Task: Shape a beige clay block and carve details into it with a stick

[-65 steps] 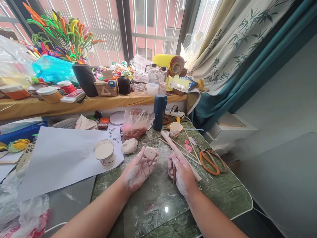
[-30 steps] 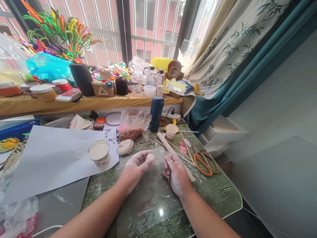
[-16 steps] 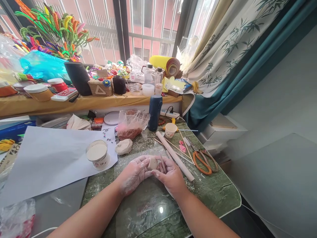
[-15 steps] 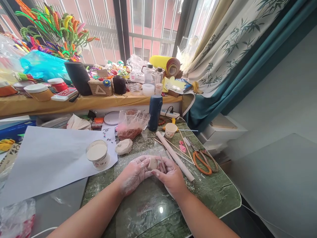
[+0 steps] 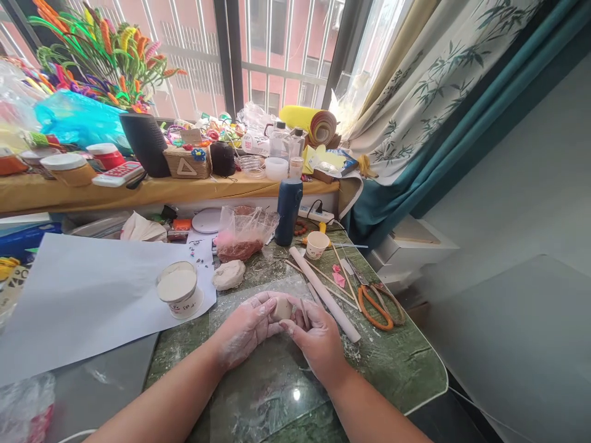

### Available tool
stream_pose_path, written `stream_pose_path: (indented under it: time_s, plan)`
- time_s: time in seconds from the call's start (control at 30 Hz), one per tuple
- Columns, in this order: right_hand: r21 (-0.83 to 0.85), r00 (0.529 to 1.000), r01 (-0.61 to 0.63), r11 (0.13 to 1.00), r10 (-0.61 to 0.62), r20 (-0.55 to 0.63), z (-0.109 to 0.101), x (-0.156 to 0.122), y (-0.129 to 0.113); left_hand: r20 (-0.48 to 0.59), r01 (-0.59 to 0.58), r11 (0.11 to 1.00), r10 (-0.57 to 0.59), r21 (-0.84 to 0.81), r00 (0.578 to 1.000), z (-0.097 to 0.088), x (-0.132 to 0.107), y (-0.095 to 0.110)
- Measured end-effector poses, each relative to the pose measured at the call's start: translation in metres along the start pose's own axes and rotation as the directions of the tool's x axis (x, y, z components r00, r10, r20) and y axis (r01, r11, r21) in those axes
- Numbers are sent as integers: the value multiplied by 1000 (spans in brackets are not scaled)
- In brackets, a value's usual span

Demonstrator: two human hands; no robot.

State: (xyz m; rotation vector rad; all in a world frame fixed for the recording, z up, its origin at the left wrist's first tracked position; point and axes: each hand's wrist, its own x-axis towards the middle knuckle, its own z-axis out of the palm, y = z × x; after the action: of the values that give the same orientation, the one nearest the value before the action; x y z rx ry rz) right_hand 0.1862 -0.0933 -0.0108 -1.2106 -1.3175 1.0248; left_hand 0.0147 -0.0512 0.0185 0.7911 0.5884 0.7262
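My left hand (image 5: 244, 329), dusted with white powder, pinches a small pale lump of clay (image 5: 281, 309) between thumb and fingers. Close on its right, my right hand (image 5: 321, 341) grips a thin greyish stick-like tool (image 5: 305, 314), which stands nearly upright between the fingers. The right thumb tip is at the lower right edge of the lump. Both hands are over a clear sheet (image 5: 258, 394) on the green table. Beyond the left hand lies a larger whitish lump of clay (image 5: 229, 275). A pale rolling pin (image 5: 325, 295) rests just past the right hand.
On the left, a paper cup (image 5: 178, 289) filled with pale material stands on white paper (image 5: 101, 295). Orange-handled scissors (image 5: 376, 306), thin sticks and a smaller cup (image 5: 317, 244) are on the right. A dark blue bottle (image 5: 288, 212) and a bag of reddish material (image 5: 240, 246) stand behind.
The view has shifted slightly. The small lump of clay has turned a little in my left fingers, while the tool stays in my right hand.
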Motion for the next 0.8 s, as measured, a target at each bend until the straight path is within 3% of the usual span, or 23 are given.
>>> stream_pose_path:
  time_s: [0.1,0.2,0.27,0.33,0.43,0.5,0.57,0.7,0.8]
  plan:
    - [172,997,-76,982,81,-22,3,-1,1,-82,-46,995,53,84,995,-2,1,-4]
    - [341,984,-92,936,138,-114,3,0,6,-214,-125,913,222,389,951,-5,4,-8]
    - [445,974,-86,892,169,-149,1,2,8,-227,-95,749,314,655,922,-7,4,-8]
    - [536,966,-77,841,196,-170,-1,4,10,-161,-67,529,373,846,914,-7,4,-8]
    - [587,957,-61,807,215,-196,-3,9,10,8,-113,255,379,960,926,-10,3,-8]
    - [520,953,-64,852,207,-222,-5,10,11,71,-129,148,343,981,937,-12,4,-8]
    - [375,947,-61,925,173,-271,-7,9,12,70,-106,100,314,989,947,-14,5,-8]
    - [140,936,34,989,17,-350,-11,-1,11,64,-89,71,298,993,952,-13,2,-7]
    - [-25,939,148,989,-148,-311,-12,-10,7,93,-118,62,311,991,946,-12,1,-7]
